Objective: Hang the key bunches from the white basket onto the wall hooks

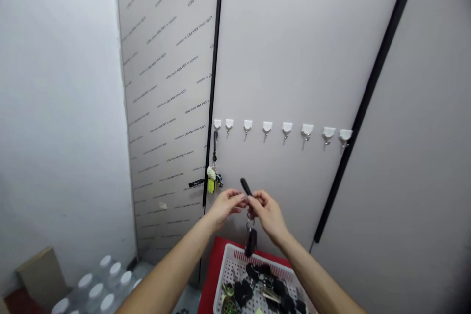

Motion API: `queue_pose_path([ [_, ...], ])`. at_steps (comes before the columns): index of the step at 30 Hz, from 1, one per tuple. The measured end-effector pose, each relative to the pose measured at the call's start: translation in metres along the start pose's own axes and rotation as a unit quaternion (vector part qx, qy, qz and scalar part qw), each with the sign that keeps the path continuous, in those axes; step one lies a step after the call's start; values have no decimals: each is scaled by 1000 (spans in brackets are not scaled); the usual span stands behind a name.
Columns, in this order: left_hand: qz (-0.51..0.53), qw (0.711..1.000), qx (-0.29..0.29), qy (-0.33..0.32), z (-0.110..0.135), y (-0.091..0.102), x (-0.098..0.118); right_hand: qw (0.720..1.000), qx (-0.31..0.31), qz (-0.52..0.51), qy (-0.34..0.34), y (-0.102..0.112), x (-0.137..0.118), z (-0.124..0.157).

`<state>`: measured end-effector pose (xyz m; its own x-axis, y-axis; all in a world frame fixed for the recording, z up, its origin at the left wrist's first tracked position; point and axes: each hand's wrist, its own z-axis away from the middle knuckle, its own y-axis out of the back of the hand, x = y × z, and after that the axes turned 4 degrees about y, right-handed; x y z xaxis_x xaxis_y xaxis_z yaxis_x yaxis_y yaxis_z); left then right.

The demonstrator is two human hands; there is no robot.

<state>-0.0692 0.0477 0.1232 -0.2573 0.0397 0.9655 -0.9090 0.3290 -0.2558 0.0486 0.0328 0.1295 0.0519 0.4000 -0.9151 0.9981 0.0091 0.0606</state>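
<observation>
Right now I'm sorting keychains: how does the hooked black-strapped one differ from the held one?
The hooked black-strapped keychain bears a yellow-green piece and pale charm; the held black-strapped keychain bears a dark piece. The hooked keychain hangs from the leftmost white hook; the held keychain is in the right hand. Both have black straps.

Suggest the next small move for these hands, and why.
I'd probably raise the black strap toward the second hook from the left. The right hand pinches the strap, the left hand is right beside it, and its upper end points up below the row. The leftmost hook already carries a bunch on a similar strap.
</observation>
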Motion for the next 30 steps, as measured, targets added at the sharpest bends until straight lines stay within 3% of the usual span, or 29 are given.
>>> queue_pose_path([
  [4,-1,997,29,-73,-11,-1,10,998,47,-45,18,-24,-24,-39],
  [8,27,983,91,-158,-30,3,36,996,68,-49,41,-47,-43,-75],
  [12,55,975,129,-170,-49,13,57,988,132,34,67,-63,-50,-108],
  [16,54,975,126,-172,-60,18,67,973,193,106,75,-68,-45,-132],
  [21,38,976,141,-164,-64,18,70,967,208,122,76,-69,-42,-139],
  [26,30,971,157,-180,-65,19,67,985,137,59,82,-71,-47,-132],
  [30,0,970,167,-176,-67,19,65,989,124,48,57,-71,-43,-137],
])
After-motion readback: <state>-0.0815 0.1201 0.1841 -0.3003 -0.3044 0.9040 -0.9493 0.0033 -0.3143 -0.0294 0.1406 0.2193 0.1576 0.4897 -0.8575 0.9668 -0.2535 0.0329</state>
